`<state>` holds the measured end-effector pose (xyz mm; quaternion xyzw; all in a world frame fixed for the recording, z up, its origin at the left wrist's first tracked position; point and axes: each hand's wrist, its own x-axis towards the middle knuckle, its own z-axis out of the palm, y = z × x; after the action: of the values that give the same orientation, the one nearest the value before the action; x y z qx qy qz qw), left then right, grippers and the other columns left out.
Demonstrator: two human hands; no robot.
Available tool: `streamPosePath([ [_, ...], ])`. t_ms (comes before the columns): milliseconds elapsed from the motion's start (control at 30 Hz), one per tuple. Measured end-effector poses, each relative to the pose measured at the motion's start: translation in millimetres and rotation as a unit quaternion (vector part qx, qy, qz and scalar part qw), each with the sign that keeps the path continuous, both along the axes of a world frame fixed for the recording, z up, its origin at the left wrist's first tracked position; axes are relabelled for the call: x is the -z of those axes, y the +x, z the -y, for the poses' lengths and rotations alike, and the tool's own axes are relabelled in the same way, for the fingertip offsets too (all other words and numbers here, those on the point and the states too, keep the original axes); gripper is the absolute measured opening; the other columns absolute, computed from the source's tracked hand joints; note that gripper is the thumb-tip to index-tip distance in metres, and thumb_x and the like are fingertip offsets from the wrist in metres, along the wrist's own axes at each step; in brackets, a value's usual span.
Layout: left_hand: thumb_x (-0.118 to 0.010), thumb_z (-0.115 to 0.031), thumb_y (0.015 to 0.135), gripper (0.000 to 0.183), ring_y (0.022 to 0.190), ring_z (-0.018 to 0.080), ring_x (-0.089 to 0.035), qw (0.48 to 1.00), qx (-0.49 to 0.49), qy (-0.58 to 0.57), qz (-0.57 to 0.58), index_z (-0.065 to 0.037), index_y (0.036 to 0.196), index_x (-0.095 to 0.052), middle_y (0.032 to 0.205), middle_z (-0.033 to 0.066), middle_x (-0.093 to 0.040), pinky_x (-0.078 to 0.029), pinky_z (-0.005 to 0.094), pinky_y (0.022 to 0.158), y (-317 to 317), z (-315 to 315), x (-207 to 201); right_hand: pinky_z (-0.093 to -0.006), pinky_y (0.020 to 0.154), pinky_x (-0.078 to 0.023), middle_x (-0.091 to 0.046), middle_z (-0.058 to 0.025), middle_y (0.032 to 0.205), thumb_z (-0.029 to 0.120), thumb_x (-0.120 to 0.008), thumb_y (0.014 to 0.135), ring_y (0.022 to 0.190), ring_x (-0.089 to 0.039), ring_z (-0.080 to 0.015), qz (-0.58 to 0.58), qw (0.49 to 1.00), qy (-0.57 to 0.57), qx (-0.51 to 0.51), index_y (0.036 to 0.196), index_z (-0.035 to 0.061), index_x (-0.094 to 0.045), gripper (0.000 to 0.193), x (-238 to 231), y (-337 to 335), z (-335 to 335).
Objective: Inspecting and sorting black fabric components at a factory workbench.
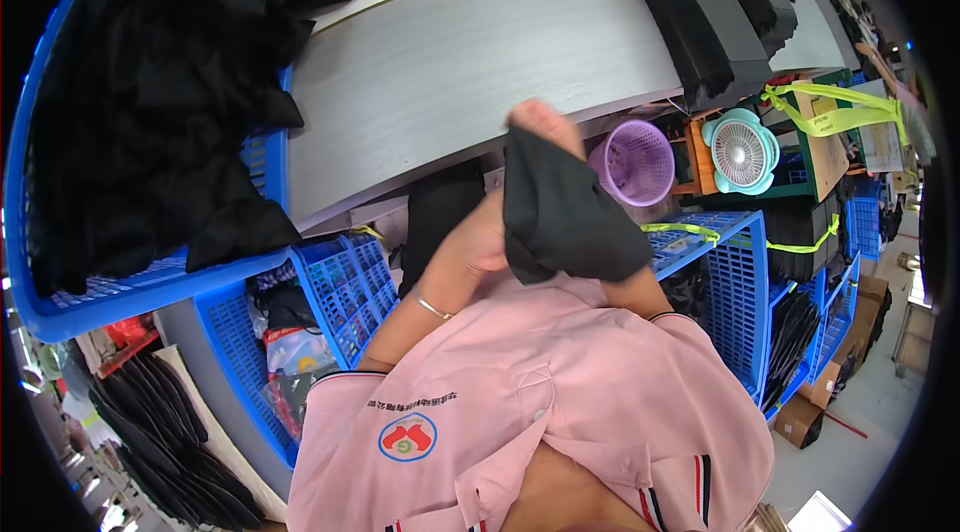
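A piece of black fabric (565,212) is held up in front of my chest, over the table's near edge. My left hand (487,237) is at its left side, closed on the edge; the fingers pass out of sight behind the fabric. My right hand (550,125) shows only in part above the fabric's top edge, blurred by motion. It appears closed on the fabric, which covers most of this hand and its wrist. The right forearm (640,294) comes out below the lower corner.
A blue crate (150,294) heaped with black fabric pieces stands left of the grey table (460,62). Stacks of black pieces (700,32) lie at the table's far right. A purple basket (640,164), a small turquoise fan (741,152) and another blue crate (738,277) are right.
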<state>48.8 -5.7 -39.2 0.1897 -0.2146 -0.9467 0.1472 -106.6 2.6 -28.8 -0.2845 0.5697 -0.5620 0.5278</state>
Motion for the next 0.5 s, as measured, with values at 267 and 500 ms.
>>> streamPosePath([
  [267,-0.053,-0.023,0.104,0.037,0.11,0.0163,-0.062,0.993,-0.021,-0.082,-0.084,-0.003,0.134,-0.056,0.126,0.0081,-0.064,-0.049,0.0316,0.098,28,-3,40,-0.0274,0.068,-0.052,-0.066,-0.0033,0.088,0.018,-0.057,0.101,0.077,-0.064,-0.0119,0.062,0.984,-0.015,-0.165,0.108,0.0021,-0.066,0.019,115,81,-44],
  [500,-0.052,-0.02,0.104,0.04,0.114,0.0153,-0.06,0.902,-0.307,-0.283,0.11,-0.003,0.14,-0.051,0.129,0.0085,-0.062,-0.048,0.0307,0.098,9,42,-46,-0.0271,0.07,-0.053,-0.068,-0.0058,0.087,0.018,-0.057,0.1,0.075,-0.066,-0.014,-0.098,0.991,0.036,0.085,0.108,0.0002,-0.065,0.02,41,28,-47],
])
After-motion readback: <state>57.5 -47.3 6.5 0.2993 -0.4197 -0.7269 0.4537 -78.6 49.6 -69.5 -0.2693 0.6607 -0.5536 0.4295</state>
